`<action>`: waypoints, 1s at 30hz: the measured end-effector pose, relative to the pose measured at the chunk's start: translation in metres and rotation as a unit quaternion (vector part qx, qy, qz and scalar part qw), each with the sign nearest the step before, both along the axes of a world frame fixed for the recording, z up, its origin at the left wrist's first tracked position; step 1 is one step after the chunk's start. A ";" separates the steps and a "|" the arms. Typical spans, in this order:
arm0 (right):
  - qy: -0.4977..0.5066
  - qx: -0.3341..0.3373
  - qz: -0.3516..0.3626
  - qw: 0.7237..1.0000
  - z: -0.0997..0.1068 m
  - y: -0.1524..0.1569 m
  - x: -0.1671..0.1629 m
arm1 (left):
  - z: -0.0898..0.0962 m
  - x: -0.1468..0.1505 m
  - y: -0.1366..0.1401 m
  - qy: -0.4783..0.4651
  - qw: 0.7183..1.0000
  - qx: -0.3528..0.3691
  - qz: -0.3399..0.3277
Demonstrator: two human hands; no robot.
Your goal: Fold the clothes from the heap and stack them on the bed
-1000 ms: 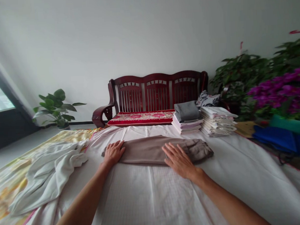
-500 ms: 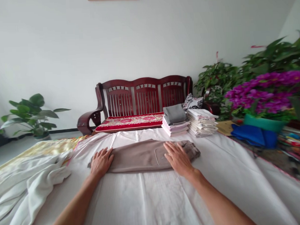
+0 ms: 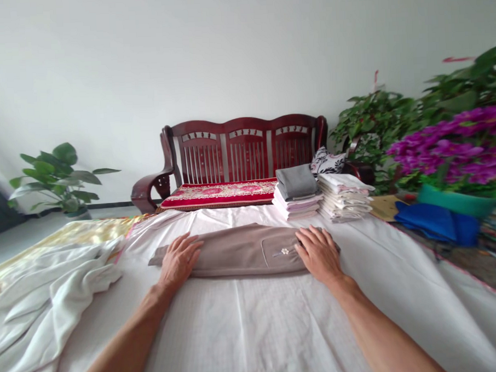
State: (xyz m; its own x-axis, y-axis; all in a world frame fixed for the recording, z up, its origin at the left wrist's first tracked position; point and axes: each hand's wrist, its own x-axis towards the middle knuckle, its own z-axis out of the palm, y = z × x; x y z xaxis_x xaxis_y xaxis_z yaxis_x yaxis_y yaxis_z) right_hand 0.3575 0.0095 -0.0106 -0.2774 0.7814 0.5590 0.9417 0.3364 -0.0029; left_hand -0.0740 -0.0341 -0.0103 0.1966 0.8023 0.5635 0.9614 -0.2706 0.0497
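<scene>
A brown garment, likely folded trousers [image 3: 230, 252], lies lengthwise across the white cloth [image 3: 238, 329]. A drawstring and a small white flower decoration show near its right part. My left hand [image 3: 180, 260] rests flat on the garment close to its left end, fingers stretched out. On the right end lies my right hand [image 3: 320, 254], its fingers spread over the fabric and covering part of it. Neither hand grips anything.
Behind the garment stand a stack topped with grey folded cloth [image 3: 296, 183] and a stack of whitish folded cloths [image 3: 345, 198]. Loose white clothing [image 3: 59, 304] lies at left. A wooden bench [image 3: 246, 147], potted plant [image 3: 67, 183] and purple flowers [image 3: 456, 149] surround the surface.
My right hand has slid right along the garment toward its end, uncovering the flower decoration. My left hand has shifted slightly inward. The view has turned a little left.
</scene>
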 end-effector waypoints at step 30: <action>0.028 -0.022 0.332 0.943 0.001 -0.032 -0.056 | 0.000 0.047 -0.019 -0.049 0.976 -0.094 -0.191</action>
